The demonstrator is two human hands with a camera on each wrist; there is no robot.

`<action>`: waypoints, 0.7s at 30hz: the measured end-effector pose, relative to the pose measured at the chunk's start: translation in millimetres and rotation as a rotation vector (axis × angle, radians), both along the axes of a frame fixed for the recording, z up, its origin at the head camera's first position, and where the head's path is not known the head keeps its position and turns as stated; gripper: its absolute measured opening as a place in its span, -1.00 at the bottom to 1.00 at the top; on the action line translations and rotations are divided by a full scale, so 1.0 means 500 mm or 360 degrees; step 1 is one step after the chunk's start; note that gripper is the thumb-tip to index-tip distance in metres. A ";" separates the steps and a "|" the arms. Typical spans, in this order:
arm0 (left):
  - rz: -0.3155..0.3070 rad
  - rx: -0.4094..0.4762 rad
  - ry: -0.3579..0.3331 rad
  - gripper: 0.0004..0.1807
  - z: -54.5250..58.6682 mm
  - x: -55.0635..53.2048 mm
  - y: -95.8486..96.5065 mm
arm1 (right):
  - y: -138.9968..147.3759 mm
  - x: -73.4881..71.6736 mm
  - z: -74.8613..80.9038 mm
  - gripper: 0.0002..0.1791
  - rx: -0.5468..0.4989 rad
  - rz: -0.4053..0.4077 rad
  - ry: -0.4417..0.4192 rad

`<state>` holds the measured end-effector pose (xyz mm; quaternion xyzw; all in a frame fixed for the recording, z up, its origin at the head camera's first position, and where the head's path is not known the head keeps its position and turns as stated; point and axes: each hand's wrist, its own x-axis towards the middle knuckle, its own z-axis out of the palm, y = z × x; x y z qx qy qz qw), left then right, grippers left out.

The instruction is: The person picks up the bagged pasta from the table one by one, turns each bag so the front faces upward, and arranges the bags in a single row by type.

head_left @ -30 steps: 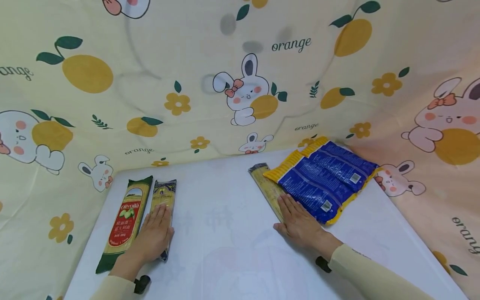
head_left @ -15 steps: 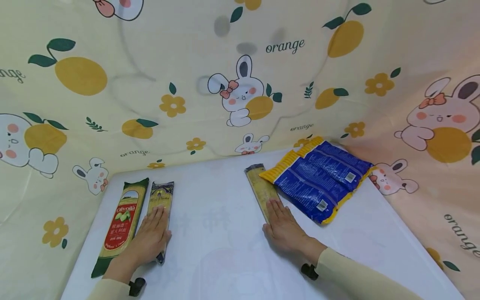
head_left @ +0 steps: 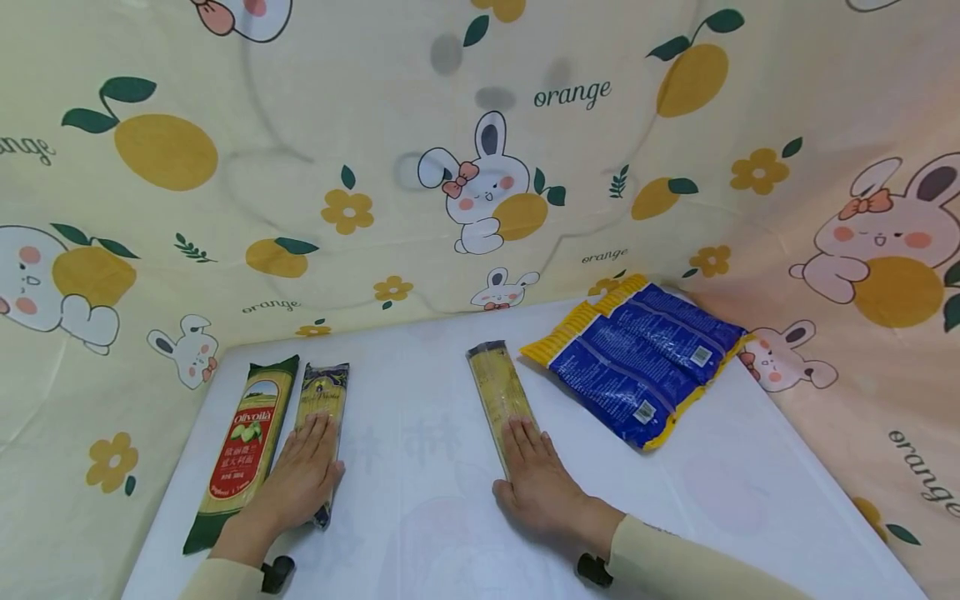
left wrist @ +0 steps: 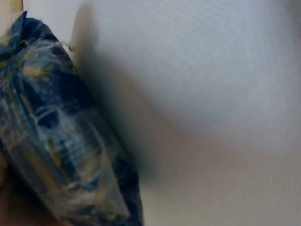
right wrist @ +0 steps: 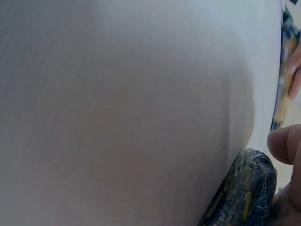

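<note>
A cream cloth printed with rabbits and oranges (head_left: 397, 92) is hanging behind a white, smooth tabletop (head_left: 420, 392). Blue plastic packaging with yellow edges (head_left: 637, 367) is lying at the far right. A long green-ended pasta packet with a red label (head_left: 243, 446) is lying at the left. Just beside it, a narrow, yellowish, dark-ended plastic packet (head_left: 324, 386) is lying under the left hand (head_left: 296, 475), whose straight fingers are resting on top without grasping. A similar slim packet with clear wrapping (head_left: 495, 382) is slanting near the blue packaging; the right hand (head_left: 538, 483) is pressing it with extended, unclenched fingers.
</note>
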<state>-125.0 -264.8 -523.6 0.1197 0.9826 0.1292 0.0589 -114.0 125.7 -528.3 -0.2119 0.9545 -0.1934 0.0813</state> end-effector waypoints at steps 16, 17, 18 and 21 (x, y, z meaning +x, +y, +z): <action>-0.0021 0.0015 0.0038 -0.22 -0.001 -0.009 0.012 | 0.067 -0.004 -0.003 -0.03 0.0184 0.0290 0.0009; -0.0025 0.0009 0.0044 -0.22 0.000 -0.008 0.012 | 0.072 -0.006 -0.006 0.00 0.0188 0.0299 0.0003; -0.0023 0.0002 0.0037 -0.22 0.004 -0.008 0.010 | 0.074 -0.007 -0.008 0.02 0.0187 0.0306 -0.0002; 0.0004 -0.0028 0.0014 -0.25 0.020 -0.006 0.002 | 0.061 -0.005 -0.008 0.04 0.0202 0.0334 0.0005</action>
